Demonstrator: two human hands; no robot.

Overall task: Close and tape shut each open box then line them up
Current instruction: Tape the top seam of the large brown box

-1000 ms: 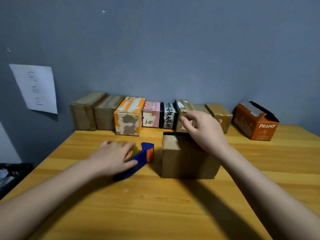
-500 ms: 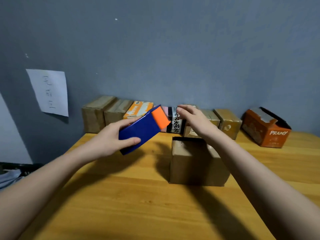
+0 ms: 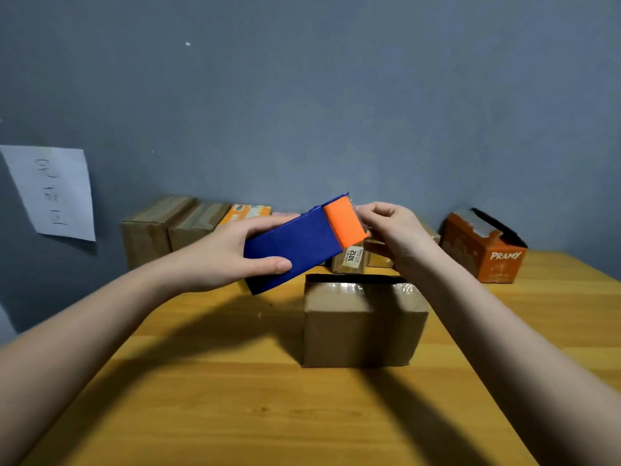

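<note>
Head view: my left hand (image 3: 218,260) grips the blue tape dispenser (image 3: 295,252), right hand (image 3: 391,227) pinching at its orange end, above the brown cardboard box (image 3: 363,327); taped boxes (image 3: 174,227) line the wall beyond my hands, partly blocked.

Blue-and-orange tape dispenser (image 3: 304,242); plain brown box (image 3: 363,326).

Blue plastic tape dispenser with orange cutter end (image 3: 302,243): frame centre, held off the table, tilted, orange end up and right.

Plain brown cardboard box (image 3: 363,324): just below it, centre-right, on the table, top shut, glossy tape along upper edge.

Row of closed boxes (image 3: 174,227): against the wall, mid-left, partly hidden.

Orange "PRAMY" box (image 3: 484,250): right edge, top open.
</note>
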